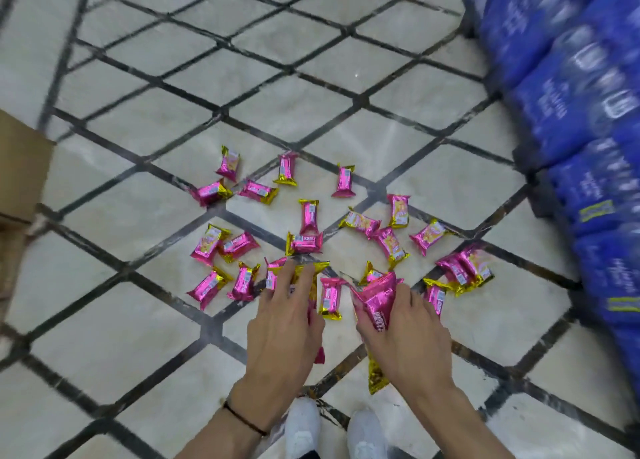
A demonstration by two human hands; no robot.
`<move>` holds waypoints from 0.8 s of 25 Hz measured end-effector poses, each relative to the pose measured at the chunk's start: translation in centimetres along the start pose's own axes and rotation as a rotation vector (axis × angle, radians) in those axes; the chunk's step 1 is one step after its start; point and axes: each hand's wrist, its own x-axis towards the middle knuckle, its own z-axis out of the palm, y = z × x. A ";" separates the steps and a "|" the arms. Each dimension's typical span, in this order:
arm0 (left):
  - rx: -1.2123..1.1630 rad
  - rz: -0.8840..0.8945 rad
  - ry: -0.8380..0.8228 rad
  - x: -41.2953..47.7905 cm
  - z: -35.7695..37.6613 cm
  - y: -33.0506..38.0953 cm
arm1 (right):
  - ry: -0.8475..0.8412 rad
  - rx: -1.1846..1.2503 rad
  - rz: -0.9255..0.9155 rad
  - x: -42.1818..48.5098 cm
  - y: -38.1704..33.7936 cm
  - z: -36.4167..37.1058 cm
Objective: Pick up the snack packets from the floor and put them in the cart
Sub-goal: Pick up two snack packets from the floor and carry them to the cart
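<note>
Snack packets (309,216) beyond our shoes (303,424) seem light, slippery; our left hand (284,320) and right hand (405,330) each clutch some mid-body.

The floor (311,112) has pale square tiles with dark joints that run diagonally. At its left edge stands a brown cardboard box (20,167), only partly in view. Along the right edge, blue wrapped packs of bottles (571,95) are stacked and look blurred. At the bottom edge, two white shoes (301,424) stand side by side.
</note>
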 end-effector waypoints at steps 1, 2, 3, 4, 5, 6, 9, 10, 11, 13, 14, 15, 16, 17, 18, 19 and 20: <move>0.028 0.000 0.003 0.3 -2.6 1.0 | 0.017 0.025 0.028 0.1 -1.1 -2.6; 0.052 0.000 0.013 0.5 -5.8 2.2 | 0.025 0.033 0.054 0.2 -2.1 -5.7; 0.060 0.008 0.027 0.5 -9.0 3.3 | 0.030 0.033 0.072 0.2 -3.0 -8.9; 0.062 0.027 0.048 0.3 -12.1 4.3 | 0.048 0.042 0.079 0.1 -3.9 -12.0; 0.064 0.049 0.070 0.1 -15.0 5.2 | 0.081 0.062 0.080 0.1 -4.6 -15.1; 0.061 0.057 0.087 -0.3 -17.8 6.1 | 0.112 0.080 0.086 0.1 -5.0 -18.0; 0.027 0.058 0.119 -1.5 -25.0 8.3 | 0.170 0.074 0.106 -0.2 -5.8 -26.2; 0.031 0.070 0.138 -2.0 -26.7 9.0 | 0.182 0.065 0.103 -0.4 -6.0 -28.2; 0.038 0.086 0.161 -2.5 -28.7 9.7 | 0.202 0.061 0.102 -0.5 -6.1 -30.5; 0.020 0.082 0.194 -3.6 -32.2 11.1 | 0.227 0.049 0.101 -1.1 -6.5 -34.8; 0.006 0.083 0.206 -4.2 -33.7 11.7 | 0.241 0.033 0.089 -1.4 -6.7 -36.8; 0.006 0.093 0.221 -4.7 -35.1 12.2 | 0.261 0.014 0.070 -1.5 -6.7 -38.6; 0.017 0.104 0.240 -5.1 -36.5 12.7 | 0.284 0.002 0.054 -1.6 -6.9 -40.4; 0.026 0.115 0.254 -5.4 -37.7 13.3 | 0.301 -0.002 0.053 -1.7 -7.0 -42.0; 0.028 0.123 0.263 -5.6 -38.7 13.8 | 0.315 -0.004 0.058 -1.7 -7.0 -43.6; 0.028 0.134 0.271 -6.0 -39.8 14.5 | 0.333 -0.010 0.061 -1.9 -7.0 -45.3; 0.028 0.145 0.278 -6.3 -40.8 15.4 | 0.350 -0.017 0.059 -2.3 -6.9 -46.9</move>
